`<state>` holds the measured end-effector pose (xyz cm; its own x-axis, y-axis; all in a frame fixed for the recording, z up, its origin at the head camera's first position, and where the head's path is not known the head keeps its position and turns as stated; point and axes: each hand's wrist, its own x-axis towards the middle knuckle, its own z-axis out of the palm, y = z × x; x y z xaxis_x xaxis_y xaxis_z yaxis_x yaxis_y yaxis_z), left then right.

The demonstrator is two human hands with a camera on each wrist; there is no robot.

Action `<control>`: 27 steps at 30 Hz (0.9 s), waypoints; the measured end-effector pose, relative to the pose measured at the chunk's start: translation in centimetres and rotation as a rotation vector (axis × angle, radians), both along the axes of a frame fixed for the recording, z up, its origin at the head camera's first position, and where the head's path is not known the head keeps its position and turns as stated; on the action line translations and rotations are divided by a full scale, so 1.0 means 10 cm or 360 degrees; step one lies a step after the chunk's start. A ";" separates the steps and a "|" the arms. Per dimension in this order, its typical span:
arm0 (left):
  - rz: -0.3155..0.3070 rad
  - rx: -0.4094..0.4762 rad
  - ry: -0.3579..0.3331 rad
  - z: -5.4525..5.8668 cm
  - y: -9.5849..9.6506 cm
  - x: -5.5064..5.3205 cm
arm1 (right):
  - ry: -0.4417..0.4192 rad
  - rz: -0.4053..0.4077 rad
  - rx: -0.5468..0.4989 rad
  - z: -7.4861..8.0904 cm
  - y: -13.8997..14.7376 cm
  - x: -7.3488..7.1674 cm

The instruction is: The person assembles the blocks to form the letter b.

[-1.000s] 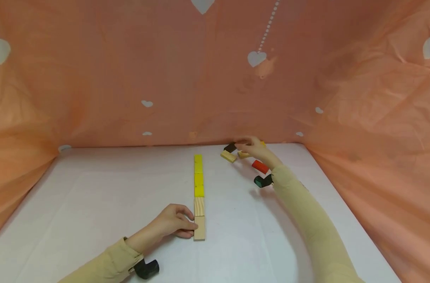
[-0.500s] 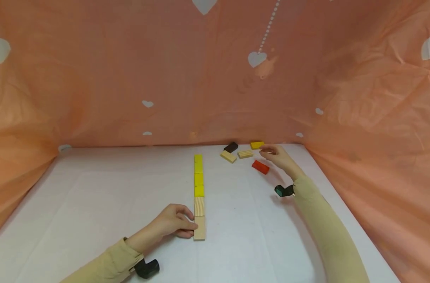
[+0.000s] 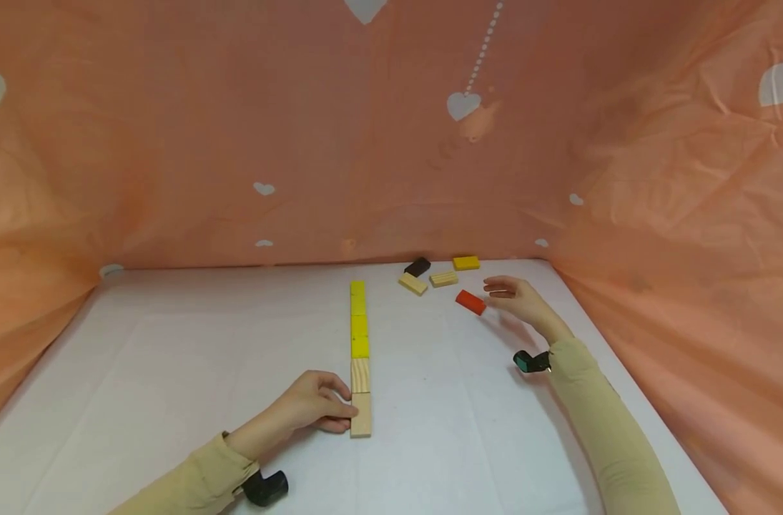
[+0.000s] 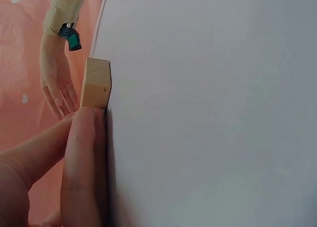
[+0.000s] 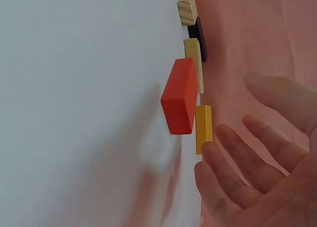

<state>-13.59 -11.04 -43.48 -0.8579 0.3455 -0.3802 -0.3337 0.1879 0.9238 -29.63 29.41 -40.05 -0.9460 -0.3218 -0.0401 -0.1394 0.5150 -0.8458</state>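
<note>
From above, my left grip (image 3: 307,402) sits at the 9 o'clock side of the end block (image 3: 363,423), its fingers bent and touching, one tip over the top; whether they pinch it I cannot tell. That block closes the 6 o'clock end of a row on the white surface (image 3: 224,336): running toward 12 come a grained block (image 3: 360,375), one yellow block (image 3: 360,336) and another yellow block (image 3: 357,297), end to end. My left wrist view hides most of the row behind my fingers, yet picks out a dark speck on the wood beside them that I cannot make out from above.

My right grip (image 3: 523,300) has its fingers apart and holds nothing. The red block (image 3: 471,302) lies at its 9 o'clock; from above a fingertip seems almost to meet it, but my right wrist view shows a gap, with the palm bare and the thumb spread wide. From the red block, a loose yellow block (image 3: 466,262) lies at 12 o'clock and a striped block (image 3: 443,279) at 10; farther off, a pale block (image 3: 413,285) has a black block (image 3: 417,267) just beyond its 12 o'clock side.
</note>
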 end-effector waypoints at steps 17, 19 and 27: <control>-0.0030 0.0036 0.0027 -0.04 -0.02 -0.01 | -0.0076 0.0016 0.0299 -0.10 -0.20 -0.03; -0.0030 0.0035 0.0024 -0.03 -0.01 0.00 | -0.0067 0.0013 0.0326 -0.11 -0.21 -0.03; -0.0017 0.0049 0.0030 -0.02 -0.01 0.02 | -0.0062 -0.0012 0.0336 -0.12 -0.22 -0.06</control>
